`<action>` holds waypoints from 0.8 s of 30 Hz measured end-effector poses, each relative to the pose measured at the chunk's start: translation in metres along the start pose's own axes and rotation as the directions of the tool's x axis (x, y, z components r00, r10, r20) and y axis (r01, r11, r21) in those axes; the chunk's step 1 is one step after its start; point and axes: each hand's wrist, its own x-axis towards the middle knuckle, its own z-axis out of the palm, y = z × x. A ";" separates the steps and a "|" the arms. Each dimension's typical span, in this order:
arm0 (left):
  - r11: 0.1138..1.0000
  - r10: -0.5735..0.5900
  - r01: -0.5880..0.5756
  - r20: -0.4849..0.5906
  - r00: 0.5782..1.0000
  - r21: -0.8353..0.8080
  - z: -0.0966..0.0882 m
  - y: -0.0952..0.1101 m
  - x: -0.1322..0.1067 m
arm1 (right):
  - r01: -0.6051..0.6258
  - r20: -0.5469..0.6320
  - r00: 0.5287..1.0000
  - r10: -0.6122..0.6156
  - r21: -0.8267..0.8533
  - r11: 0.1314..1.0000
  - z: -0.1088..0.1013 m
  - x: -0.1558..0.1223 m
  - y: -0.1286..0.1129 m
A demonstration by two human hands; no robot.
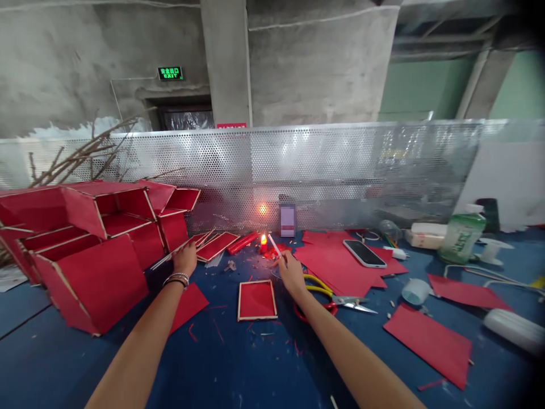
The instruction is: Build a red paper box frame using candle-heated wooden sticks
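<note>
My right hand (293,275) pinches a white glue stick (275,245), its far tip beside the flame of a short, lit red candle (264,248). To the left, my left hand (184,260) is closed over thin wooden sticks (164,259), which jut out on both sides of it; the fingertips are partly hidden. Just past that hand lie stick-edged red panels (218,246). Between my forearms a square red panel (257,301) with a pale stick border lies flat. Scissors (336,300) with yellow and red handles lie partly under my right forearm.
A red box-like structure (97,272) stands at the left, with branches (80,153) behind it. On the right are red sheets (323,261), a phone (365,253), a tape roll (415,291) and a green bottle (462,234). A perforated metal screen (332,170) borders the blue table's back.
</note>
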 end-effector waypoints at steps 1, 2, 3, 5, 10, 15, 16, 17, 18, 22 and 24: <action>0.998 0.044 -0.042 -0.057 0.997 0.038 -0.001 0.005 0.000 | 0.011 -0.002 1.000 -0.011 -0.001 1.000 0.000 0.000 0.000; 0.994 0.102 -0.097 -0.089 0.991 0.059 -0.002 0.011 -0.002 | 0.023 -0.005 1.000 -0.023 -0.003 1.000 0.000 0.000 0.001; 0.987 0.147 -0.140 -0.094 0.985 0.074 -0.003 0.018 -0.004 | 0.034 -0.010 0.999 -0.034 -0.009 0.999 0.000 0.000 0.001; 0.973 0.219 -0.214 -0.052 0.974 0.088 -0.003 0.033 -0.013 | 0.040 -0.015 0.999 -0.040 -0.030 0.999 0.000 -0.001 0.002; 0.935 0.355 -0.353 0.066 0.933 -0.030 0.000 0.064 -0.043 | 0.050 0.007 0.999 -0.049 -0.044 0.998 0.001 -0.002 0.002; 0.854 0.462 -0.414 0.095 0.882 -0.315 0.004 0.066 -0.055 | 0.025 0.019 0.999 -0.025 0.002 1.000 -0.002 -0.004 -0.002; 0.845 0.467 -0.422 0.068 0.882 -0.329 0.005 0.064 -0.056 | 0.021 0.023 1.000 -0.021 0.006 1.000 -0.003 -0.004 -0.002; 0.852 0.447 -0.416 0.031 0.894 -0.317 0.006 0.063 -0.056 | 0.021 0.024 0.999 -0.021 0.008 1.000 -0.003 -0.005 -0.002; 0.879 0.392 -0.379 -0.015 0.920 -0.291 0.007 0.061 -0.056 | 0.024 0.023 0.999 -0.025 0.009 1.000 -0.003 -0.005 -0.002; 0.960 -0.155 0.107 -0.170 0.973 -0.260 0.011 0.056 -0.056 | 0.041 0.020 0.999 -0.041 0.000 0.999 -0.001 -0.004 0.000; 0.893 -0.380 0.321 -0.145 0.914 -0.314 0.012 0.055 -0.055 | 0.046 0.017 0.999 -0.046 -0.016 0.999 0.000 -0.003 0.002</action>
